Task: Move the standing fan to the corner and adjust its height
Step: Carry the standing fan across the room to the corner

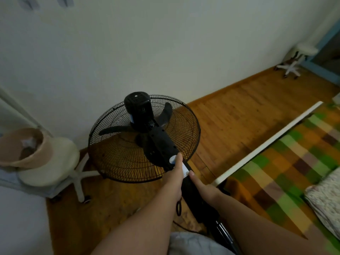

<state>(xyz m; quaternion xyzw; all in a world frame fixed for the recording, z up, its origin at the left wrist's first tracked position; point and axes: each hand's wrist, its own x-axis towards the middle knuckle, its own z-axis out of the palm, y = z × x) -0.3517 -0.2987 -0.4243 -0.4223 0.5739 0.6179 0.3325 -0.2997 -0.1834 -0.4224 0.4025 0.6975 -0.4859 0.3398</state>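
Since both hands are already wrapped on the black upper column, left hand [174, 178] above right hand [204, 188], standing fan [145, 138] by the wall near the stool [55, 162] likely handles top-heavy: rigid column good, wire grille [114, 153] flimsy, avoid.

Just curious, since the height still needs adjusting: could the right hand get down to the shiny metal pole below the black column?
Probably yes: the right hand already grips the black column, and the shiny metal pole just below looks unobstructed.
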